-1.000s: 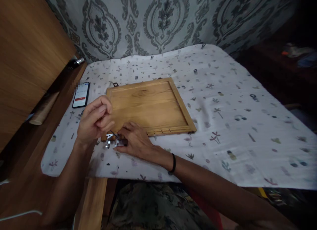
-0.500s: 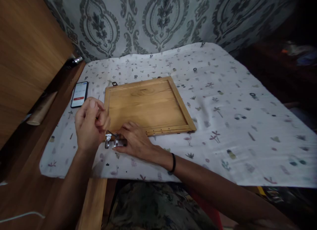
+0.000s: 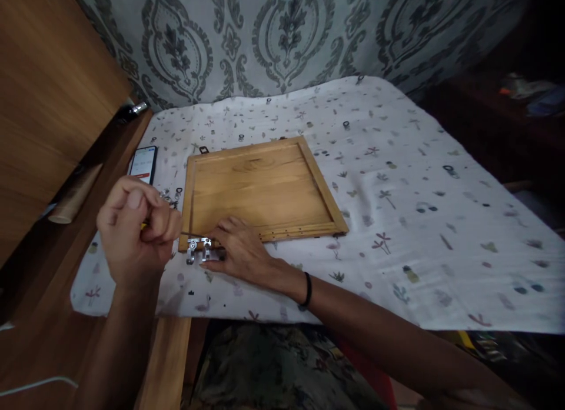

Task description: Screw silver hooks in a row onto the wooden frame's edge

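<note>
In the head view, my left hand is closed around a screwdriver. A bit of its yellow handle shows between the fingers, and the thin shaft points right toward the silver metal hinge. My right hand has its fingers over the near edge of a framed wooden panel and its thumb against the hinge, gripping it there. A second silver metal piece sits just left of it on the panel's edge. My fingers partly hide the hinge and the shaft's tip.
A phone with a lit screen lies left of the panel. Small metal parts lie between my left hand and the panel. A patterned white cloth covers the table. A wooden cabinet stands at the left, with a brown roll nearby.
My left hand has moved left and tilted the screwdriver flatter, uncovering the small metal parts and hiding the phone's lower end. My right hand stays nearly in place.
</note>
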`<state>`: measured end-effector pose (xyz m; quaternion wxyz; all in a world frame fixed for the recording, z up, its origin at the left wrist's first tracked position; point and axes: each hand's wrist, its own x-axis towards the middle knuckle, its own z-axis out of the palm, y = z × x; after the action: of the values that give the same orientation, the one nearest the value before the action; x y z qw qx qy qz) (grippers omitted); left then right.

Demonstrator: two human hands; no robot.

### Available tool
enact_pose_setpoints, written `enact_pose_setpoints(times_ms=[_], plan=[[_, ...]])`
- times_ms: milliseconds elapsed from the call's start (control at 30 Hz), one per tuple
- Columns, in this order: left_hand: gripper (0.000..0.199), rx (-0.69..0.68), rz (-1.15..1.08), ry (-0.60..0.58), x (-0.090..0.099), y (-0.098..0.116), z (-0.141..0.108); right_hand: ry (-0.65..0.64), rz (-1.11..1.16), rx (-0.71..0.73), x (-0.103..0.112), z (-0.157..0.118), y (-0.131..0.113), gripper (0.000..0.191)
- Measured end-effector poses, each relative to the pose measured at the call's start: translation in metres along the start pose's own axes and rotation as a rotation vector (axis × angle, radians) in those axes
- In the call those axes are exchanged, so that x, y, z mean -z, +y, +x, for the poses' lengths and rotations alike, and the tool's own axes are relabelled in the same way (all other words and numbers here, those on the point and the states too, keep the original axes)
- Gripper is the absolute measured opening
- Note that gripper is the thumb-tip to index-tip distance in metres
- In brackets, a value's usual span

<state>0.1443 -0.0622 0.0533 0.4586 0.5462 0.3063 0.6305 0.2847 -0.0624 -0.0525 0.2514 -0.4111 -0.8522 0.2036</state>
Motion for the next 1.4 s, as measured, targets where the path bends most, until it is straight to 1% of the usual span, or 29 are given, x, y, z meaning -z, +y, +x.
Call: enact_pose_setpoints(times_ms=[33,200,300,400,500,700,867,933,1000,1067,1167,1233,1300,1367,1400], plan=[[0.025,-0.022,0.018,0.016,-0.002,0.0,0.0,0.0,0.004,0.0,0.0,0.0,0.0,0.053],[0.025,-0.086,0.041,-0.005,-0.005,-0.011,0.002,-0.018,-0.006,-0.012,0.0,0.0,0.0,0.056],[0.024,-0.056,0.032,0.031,-0.006,-0.015,0.001,-0.024,-0.024,-0.019,0.0,0.0,-0.001,0.058],[0.024,-0.044,0.016,0.061,-0.007,-0.016,-0.001,-0.017,-0.037,-0.018,-0.001,0.0,-0.001,0.056],[0.023,-0.063,0.002,0.076,-0.007,-0.018,-0.001,-0.005,-0.034,-0.009,-0.002,0.0,0.0,0.056],[0.026,-0.036,0.042,0.105,-0.007,-0.02,-0.003,0.005,-0.026,-0.012,-0.003,0.0,0.0,0.055],[0.025,-0.02,0.05,0.136,-0.007,-0.021,-0.004,-0.012,-0.038,-0.015,-0.001,0.0,-0.001,0.056],[0.025,-0.038,0.04,0.128,-0.007,-0.023,-0.003,-0.018,-0.04,-0.014,-0.001,0.0,-0.001,0.057],[0.025,-0.049,0.018,0.089,-0.005,-0.024,-0.001,-0.02,-0.035,-0.014,-0.001,0.0,-0.001,0.057],[0.026,-0.02,-0.009,0.004,-0.002,-0.024,0.002,-0.014,-0.029,-0.018,0.0,0.0,-0.002,0.056],[0.024,0.076,-0.052,-0.177,0.005,-0.025,0.009,-0.011,-0.01,-0.015,0.001,-0.001,-0.002,0.054],[0.022,0.121,-0.088,-0.305,0.011,-0.025,0.014,-0.01,0.005,-0.007,0.002,-0.001,-0.002,0.053],[0.02,0.16,-0.123,-0.408,0.017,-0.025,0.019,-0.01,0.012,0.001,0.002,0.0,-0.002,0.05],[0.019,0.188,-0.145,-0.46,0.02,-0.026,0.021,-0.014,0.006,0.001,0.002,0.0,-0.002,0.05],[0.019,0.194,-0.144,-0.452,0.02,-0.026,0.021,-0.018,0.001,-0.001,0.002,0.0,-0.001,0.051]])
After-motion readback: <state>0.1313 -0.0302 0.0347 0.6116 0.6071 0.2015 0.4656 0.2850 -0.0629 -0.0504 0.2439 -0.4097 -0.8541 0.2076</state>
